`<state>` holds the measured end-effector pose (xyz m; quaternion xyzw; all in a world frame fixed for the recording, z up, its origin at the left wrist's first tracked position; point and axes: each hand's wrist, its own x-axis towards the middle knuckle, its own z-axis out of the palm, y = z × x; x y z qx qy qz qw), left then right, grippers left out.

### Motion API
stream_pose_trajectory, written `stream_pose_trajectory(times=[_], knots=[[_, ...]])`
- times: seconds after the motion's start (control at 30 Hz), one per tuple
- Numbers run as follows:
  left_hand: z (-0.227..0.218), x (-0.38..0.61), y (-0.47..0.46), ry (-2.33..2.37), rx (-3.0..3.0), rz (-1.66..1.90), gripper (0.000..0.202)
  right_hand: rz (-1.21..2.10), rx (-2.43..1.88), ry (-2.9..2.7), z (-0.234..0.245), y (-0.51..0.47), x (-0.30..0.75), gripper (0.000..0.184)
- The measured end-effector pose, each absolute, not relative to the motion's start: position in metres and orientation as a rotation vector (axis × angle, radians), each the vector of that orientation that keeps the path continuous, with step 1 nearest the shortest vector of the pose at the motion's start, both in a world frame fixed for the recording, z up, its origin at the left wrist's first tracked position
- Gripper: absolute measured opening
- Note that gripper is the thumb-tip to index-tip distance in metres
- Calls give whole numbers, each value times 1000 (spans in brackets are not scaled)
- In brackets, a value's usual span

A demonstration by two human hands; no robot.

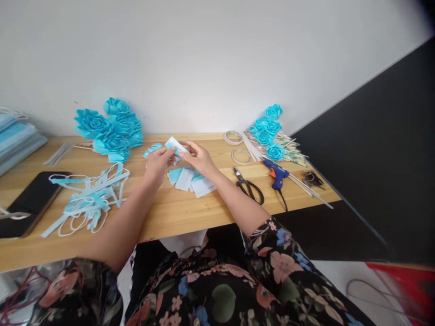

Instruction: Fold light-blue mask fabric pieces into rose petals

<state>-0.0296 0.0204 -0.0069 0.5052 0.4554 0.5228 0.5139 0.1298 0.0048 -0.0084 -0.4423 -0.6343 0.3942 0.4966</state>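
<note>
Between my two hands, above the middle of the table, is a small blue-and-white piece of face mask fabric (176,146). My left hand (159,163) pinches its near left side. The fingers of my right hand (199,158) are closed on its right edge. Just below my hands lie several cut mask pieces (185,178), some blue side up and some white. A small pile of curved blue pieces (152,148) rests behind my left hand, partly hidden by it.
Left: blue fabric flowers (115,129), cut mask strips with ear loops (90,197), a phone (32,201) and stacked masks (16,140). Right: pliers (248,184), a blue glue gun (277,174), tape rolls (241,156), smaller blue flowers (267,129) and sticks (292,151). A wall (204,63) stands behind.
</note>
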Motion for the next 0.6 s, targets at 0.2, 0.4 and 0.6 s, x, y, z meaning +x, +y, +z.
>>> stream_pose_trajectory(times=[0.2,0.4,0.6], knots=[[-4,-27,17,1098,1288,1255,32,926,-1055,-1514,-13,9,130,44],[-1,-27,14,1007,1252,1217,40,922,-1047,-1472,-14,11,130,44],[-5,-29,18,957,1164,1211,36,882,-1099,-1495,-16,11,133,43]])
